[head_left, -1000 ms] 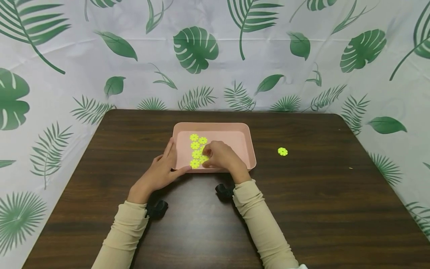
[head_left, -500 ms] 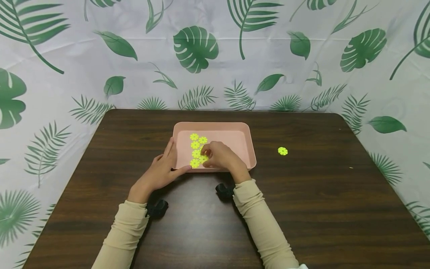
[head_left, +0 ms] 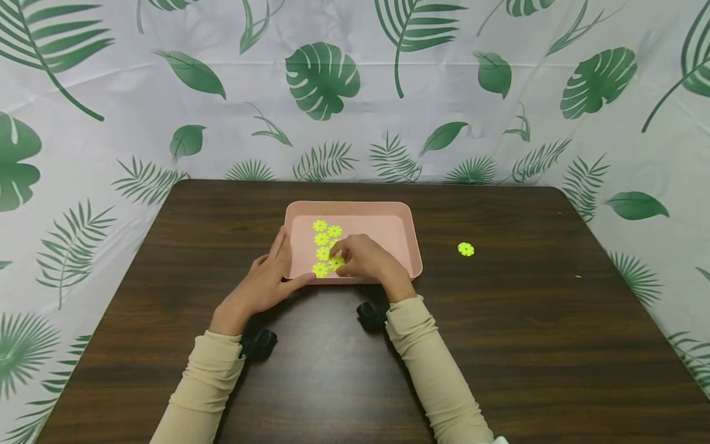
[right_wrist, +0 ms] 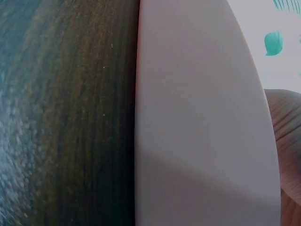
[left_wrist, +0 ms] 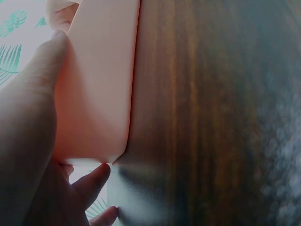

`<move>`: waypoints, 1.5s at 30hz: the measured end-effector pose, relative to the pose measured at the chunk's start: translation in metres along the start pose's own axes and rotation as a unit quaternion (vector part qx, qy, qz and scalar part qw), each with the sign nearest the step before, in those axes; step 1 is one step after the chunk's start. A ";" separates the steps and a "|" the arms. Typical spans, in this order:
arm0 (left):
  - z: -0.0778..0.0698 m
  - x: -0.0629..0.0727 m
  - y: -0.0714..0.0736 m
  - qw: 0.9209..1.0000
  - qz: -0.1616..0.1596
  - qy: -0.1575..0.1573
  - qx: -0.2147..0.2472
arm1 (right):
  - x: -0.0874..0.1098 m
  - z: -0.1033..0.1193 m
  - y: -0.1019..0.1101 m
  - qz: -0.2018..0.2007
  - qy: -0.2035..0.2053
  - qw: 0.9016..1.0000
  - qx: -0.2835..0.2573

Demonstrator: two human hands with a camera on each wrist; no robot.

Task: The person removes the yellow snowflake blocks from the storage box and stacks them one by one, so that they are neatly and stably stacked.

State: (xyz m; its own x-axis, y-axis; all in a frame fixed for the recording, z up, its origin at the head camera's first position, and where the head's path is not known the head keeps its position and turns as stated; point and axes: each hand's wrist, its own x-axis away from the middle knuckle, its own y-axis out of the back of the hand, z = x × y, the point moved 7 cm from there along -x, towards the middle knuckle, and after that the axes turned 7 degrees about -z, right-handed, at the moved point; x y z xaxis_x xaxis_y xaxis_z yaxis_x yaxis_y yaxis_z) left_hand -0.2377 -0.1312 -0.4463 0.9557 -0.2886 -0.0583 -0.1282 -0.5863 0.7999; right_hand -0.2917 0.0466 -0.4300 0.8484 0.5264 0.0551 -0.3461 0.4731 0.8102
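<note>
A pink tray [head_left: 383,225] lies on the dark wooden table. On its left half lie several yellow flower-shaped pieces [head_left: 320,239], set close together in rough columns. My left hand [head_left: 261,283] rests against the tray's near left corner, fingers straight along the left side, thumb along the front rim. In the left wrist view the thumb [left_wrist: 51,56] touches the rim. My right hand [head_left: 363,256] is over the tray, its thumb and curled fingers around a yellow flower-shaped piece at the near end. That hand hides part of the second column.
One more yellow flower-shaped piece [head_left: 466,249] lies on the table [head_left: 521,333] right of the tray. A tiny pale scrap [head_left: 579,276] is farther right. Behind the table hangs a white cloth [head_left: 238,105] with green leaf prints. Black wrist cameras [head_left: 259,345] sit under both wrists.
The right hand's fingertips have shifted slightly left over the near pieces. The left hand stays against the tray, and the tray has not visibly moved.
</note>
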 end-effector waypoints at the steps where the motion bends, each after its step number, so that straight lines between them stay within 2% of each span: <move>1: 0.000 0.000 0.000 1.000 0.000 0.000 0.001 | 0.000 0.000 0.000 0.001 0.001 1.000 -0.005; 7: -0.001 0.001 0.000 1.000 0.000 -0.001 0.003 | 0.000 0.001 0.002 0.001 0.007 1.000 -0.021; 22: -0.001 0.000 0.000 1.000 0.003 -0.001 0.006 | 0.000 -0.002 0.005 -0.005 0.001 1.000 -0.023; 34: -0.001 0.001 0.000 1.000 0.003 0.000 -0.001 | 0.002 -0.005 0.008 -0.032 0.011 0.999 0.014; 41: -0.001 0.001 0.000 1.000 0.007 -0.001 -0.008 | 0.007 -0.009 0.020 -0.059 0.030 0.998 0.011; 45: 0.000 0.000 -0.001 1.000 0.008 -0.001 -0.006 | 0.010 -0.013 0.029 -0.074 0.019 0.997 0.000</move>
State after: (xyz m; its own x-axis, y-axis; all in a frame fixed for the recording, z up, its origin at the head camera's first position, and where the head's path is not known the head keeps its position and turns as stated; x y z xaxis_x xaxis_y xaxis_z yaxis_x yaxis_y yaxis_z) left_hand -0.2370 -0.1305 -0.4467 0.9532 -0.2986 -0.0470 -0.1396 -0.5730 0.8076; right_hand -0.2982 0.0749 -0.4141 0.8744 0.4771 -0.0882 -0.2176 0.5480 0.8077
